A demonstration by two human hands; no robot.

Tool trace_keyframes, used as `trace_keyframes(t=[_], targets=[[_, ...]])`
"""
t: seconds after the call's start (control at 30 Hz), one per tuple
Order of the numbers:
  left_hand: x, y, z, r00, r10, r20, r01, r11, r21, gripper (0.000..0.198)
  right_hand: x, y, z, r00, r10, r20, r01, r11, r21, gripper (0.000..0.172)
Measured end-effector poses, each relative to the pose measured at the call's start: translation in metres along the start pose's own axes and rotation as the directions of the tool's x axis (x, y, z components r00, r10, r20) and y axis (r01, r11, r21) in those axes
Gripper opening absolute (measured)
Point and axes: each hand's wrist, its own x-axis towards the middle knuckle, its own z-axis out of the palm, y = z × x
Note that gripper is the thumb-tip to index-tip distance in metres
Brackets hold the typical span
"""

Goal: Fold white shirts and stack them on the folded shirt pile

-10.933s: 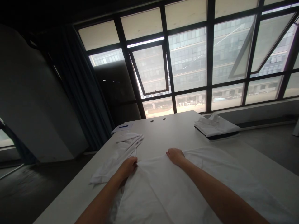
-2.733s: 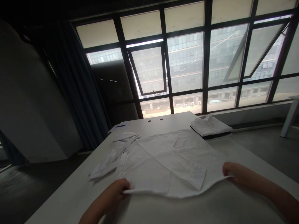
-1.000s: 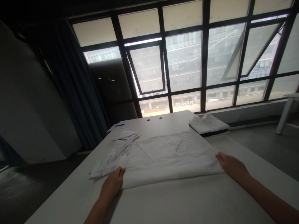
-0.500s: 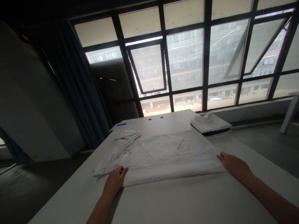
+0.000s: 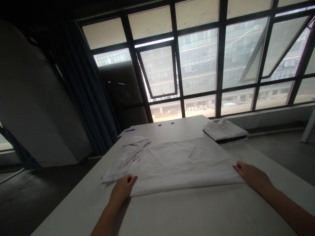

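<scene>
A white garment (image 5: 177,164) lies spread across the white table, its near edge folded over in a long straight band. My left hand (image 5: 122,187) pinches the band's left end. At the right end, my right hand (image 5: 251,175) grips the same band between thumb and fingers. The left part of the cloth is bunched in wrinkles, with a sleeve-like piece reaching toward the table's left side. Both hands rest low, close to the tabletop.
On the right stands a stack of folded white clothes (image 5: 225,130) with a dark layer beneath. A blue pen (image 5: 130,130) lies on paper at the far left of the table (image 5: 172,213). Windows and a dark blue curtain (image 5: 83,88) are beyond.
The view has shifted slightly, so most of the scene sits a little further right. Both hands still hold the folded band, with little visible movement of the cloth.
</scene>
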Motion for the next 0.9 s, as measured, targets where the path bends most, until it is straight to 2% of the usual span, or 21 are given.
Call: trace_keyframes(t=[0.2,0.37,0.43,0.53,0.7,0.8,0.9], targets=[[0.002,-0.005,-0.007,0.998,-0.062,-0.016,0.061,0.997,-0.038,0.055,0.002,0.002,0.002,1.0,0.002,0.007,-0.002,1.0,-0.001,0.04],[0.006,-0.025,-0.024,0.977,-0.19,-0.099,0.177,0.975,-0.134,0.058,0.001,0.003,-0.003,1.0,-0.009,0.024,0.007,0.997,0.072,0.046],[0.008,-0.035,-0.026,0.976,-0.214,-0.034,0.207,0.968,-0.144,0.053,0.001,0.003,-0.006,0.999,-0.017,0.032,0.014,0.995,0.101,0.048],[0.008,-0.044,-0.024,0.963,-0.237,0.124,0.253,0.958,-0.136,0.051,0.001,0.002,-0.009,0.999,-0.013,0.033,0.009,0.993,0.119,0.05],[-0.003,-0.038,-0.019,0.912,-0.199,0.359,0.273,0.947,-0.169,0.056,-0.001,0.0,-0.013,0.998,-0.006,0.059,0.0,0.994,0.108,0.052],[-0.009,-0.033,-0.02,0.898,-0.135,0.419,0.229,0.957,-0.18,0.048,-0.001,-0.001,-0.013,0.998,-0.009,0.061,0.003,0.995,0.1,0.052],[-0.011,-0.034,-0.019,0.904,-0.111,0.412,0.208,0.958,-0.198,0.04,0.0,0.001,-0.011,0.998,-0.009,0.068,0.003,0.996,0.084,0.05]])
